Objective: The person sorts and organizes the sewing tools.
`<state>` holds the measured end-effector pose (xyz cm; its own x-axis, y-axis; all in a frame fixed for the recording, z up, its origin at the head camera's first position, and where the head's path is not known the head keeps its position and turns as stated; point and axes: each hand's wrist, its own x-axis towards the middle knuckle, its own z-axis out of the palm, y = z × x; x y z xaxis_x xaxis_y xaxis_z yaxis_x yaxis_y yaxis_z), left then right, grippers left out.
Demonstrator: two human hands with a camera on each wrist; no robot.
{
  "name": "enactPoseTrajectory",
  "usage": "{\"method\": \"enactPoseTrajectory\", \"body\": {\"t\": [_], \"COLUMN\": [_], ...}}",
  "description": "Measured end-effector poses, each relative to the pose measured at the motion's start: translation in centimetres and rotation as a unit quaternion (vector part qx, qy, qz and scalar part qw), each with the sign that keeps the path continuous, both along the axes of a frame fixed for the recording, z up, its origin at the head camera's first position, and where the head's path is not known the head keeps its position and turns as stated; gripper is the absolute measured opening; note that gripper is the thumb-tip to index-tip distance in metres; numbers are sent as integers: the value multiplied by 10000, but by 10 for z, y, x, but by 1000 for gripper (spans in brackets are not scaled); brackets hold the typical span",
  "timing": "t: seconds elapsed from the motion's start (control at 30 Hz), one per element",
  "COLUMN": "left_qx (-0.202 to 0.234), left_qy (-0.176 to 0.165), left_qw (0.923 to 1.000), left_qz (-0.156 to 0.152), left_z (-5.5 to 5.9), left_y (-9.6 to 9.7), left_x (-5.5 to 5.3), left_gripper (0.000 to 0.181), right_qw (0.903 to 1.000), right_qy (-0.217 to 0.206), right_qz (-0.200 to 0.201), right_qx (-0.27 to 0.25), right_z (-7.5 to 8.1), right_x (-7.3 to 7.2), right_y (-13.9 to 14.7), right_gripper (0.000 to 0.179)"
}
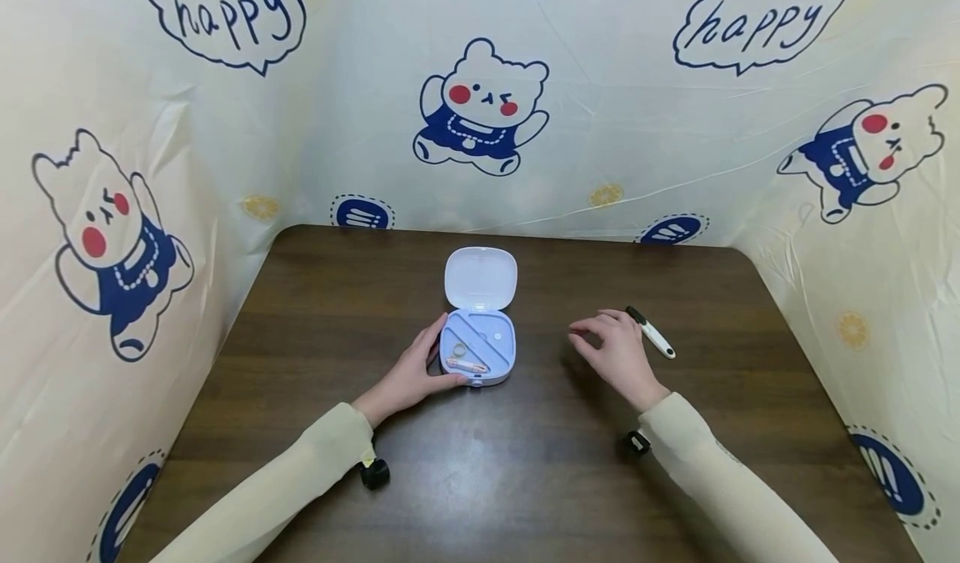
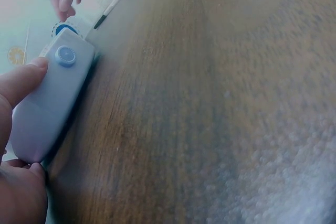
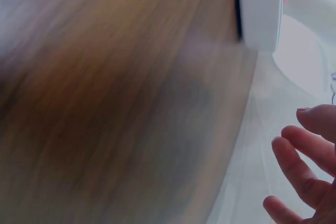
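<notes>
A light blue box (image 1: pixel 506 361) with compartments stands on the table, its white lid (image 1: pixel 481 279) tipped back. My left hand (image 1: pixel 408 377) holds it at the front left, thumb on the front face near a round button (image 2: pixel 65 56) and fingers along the left side. In the front left compartment lie a small ring-shaped thing (image 1: pixel 459 350) and a slim pinkish-white piece (image 1: pixel 467 365). A small white round spot (image 1: pixel 498 336) shows in the right compartment. To the right, my right hand (image 1: pixel 617 354) hovers over the table, fingers loosely bent and apart, holding nothing.
Beside my right hand lies a slim white pen-like thing with a black end (image 1: pixel 654 335). The dark wooden table (image 1: pixel 480 480) is bordered by a printed cloth (image 1: pixel 480 204) at the back and both sides. A small black camera (image 1: pixel 375 473) hangs at my left wrist.
</notes>
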<state>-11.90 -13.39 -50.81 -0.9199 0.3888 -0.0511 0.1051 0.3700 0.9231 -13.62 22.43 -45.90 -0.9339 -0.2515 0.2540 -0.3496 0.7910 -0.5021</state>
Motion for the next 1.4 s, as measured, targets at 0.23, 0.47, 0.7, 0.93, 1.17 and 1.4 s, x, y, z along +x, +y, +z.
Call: {"method": "enactPoseTrajectory", "body": {"t": [0.23,0.47,0.7,0.93,1.17,1.4], "left_qx": [34,7,-22,-7,25,54], "left_qy": [-57,-102,-135,-135,-117,-103], "left_qw": [10000,9999,9999,9999,9999,9999], "left_qz": [27,51,45,23,37,21], "left_z": [-1,0,0,0,1,-1], "left_y": [0,0,0,0,0,-1], "left_x": [0,1,2,1,1,0], "left_gripper": [111,112,112,112,111,112], "right_qw": [9995,9973,9917,9781,9639,9497], "right_qy": [-81,-137,-298,-991,-1655,-2135], "right_qz": [-298,-717,-1249,-1817,-2063,-2233], "right_qx": [70,-60,-21,206,302,506], "right_z": [0,2,2,0,-3,-9], "right_x": [3,6,6,1,-1,-3], "right_y": [31,61,86,108,120,127], "right_gripper": [22,24,27,33,39,44]}}
